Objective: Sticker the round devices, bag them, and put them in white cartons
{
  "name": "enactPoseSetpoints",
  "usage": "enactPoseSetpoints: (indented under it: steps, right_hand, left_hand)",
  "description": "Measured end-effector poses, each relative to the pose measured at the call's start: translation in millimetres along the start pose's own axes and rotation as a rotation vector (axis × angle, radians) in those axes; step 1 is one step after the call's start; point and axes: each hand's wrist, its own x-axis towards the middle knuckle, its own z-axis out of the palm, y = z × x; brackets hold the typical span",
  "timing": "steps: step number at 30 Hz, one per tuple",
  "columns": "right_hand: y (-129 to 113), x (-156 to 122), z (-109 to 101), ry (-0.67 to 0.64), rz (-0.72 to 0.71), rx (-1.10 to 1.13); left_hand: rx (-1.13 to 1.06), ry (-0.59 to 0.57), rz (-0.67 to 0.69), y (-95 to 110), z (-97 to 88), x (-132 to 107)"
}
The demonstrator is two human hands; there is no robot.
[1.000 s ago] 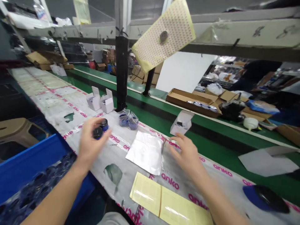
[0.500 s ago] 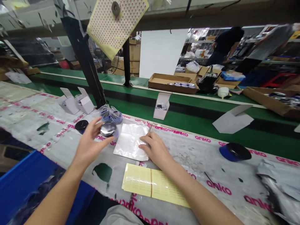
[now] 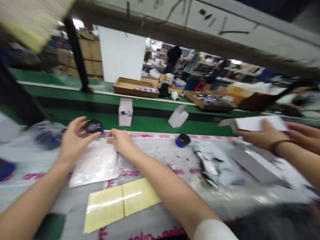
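My left hand (image 3: pixel 73 141) is curled round a small round dark-lidded jar (image 3: pixel 93 126), held just above the table. My right hand (image 3: pixel 121 140) rests with bent fingers on the top edge of a silvery foil pouch (image 3: pixel 95 163) that lies flat between the two hands. Whether the right fingers pinch the pouch is blurred. A yellow sheet of labels (image 3: pixel 120 202) lies nearer to me. Another blue jar with a black lid (image 3: pixel 183 140) stands on the table to the right.
A green conveyor belt (image 3: pixel 150 121) runs behind the table, carrying an open white box (image 3: pixel 125 112) and a tipped white box (image 3: pixel 178 117). Cardboard trays (image 3: pixel 135 87) sit beyond it. A co-worker's hands (image 3: pixel 265 136) hold a white carton at the right. Crumpled plastic (image 3: pixel 212 165) lies mid-table.
The view swung to the right, bringing a co-worker's hands into sight. My left hand still holds a jar, and my right hand moved along to the pouch's top edge.
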Motion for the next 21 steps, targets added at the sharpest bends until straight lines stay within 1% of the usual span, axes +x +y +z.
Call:
enactPoseSetpoints:
  steps: [3,6,9,11,15,17,19,21]
  right_hand:
    - [-1,-4,-2,0.012,-0.012,-0.084]
    - [1,-9,-1,0.031,-0.077,-0.154]
    - [5,-15,0,0.134,-0.18,-0.162]
    - [9,-18,-1,0.226,-0.212,-0.071]
    - [16,-20,-8,0.356,-0.195,0.192]
    - [20,-24,-18,0.437,-0.173,0.345]
    - [27,-34,-32,0.511,-0.136,0.496]
    - [37,-47,-46,0.531,-0.048,0.724]
  left_hand:
    - [0.019,0.007,-0.068,2,1.8,-5]
    - [0.019,0.031,-0.144,10,1.6,-4]
    - [0.006,0.052,-0.124,10,0.8,-3]
    - [-0.036,0.059,-0.073,4,0.7,-3]
    - [-0.16,0.014,0.005,-16,3.9,-6]
    - [-0.166,-0.007,0.023,-25,6.5,-7]
    - [-0.128,-0.034,0.033,-29,7.8,-10]
    - [-0.076,-0.064,0.045,-28,7.8,-13]
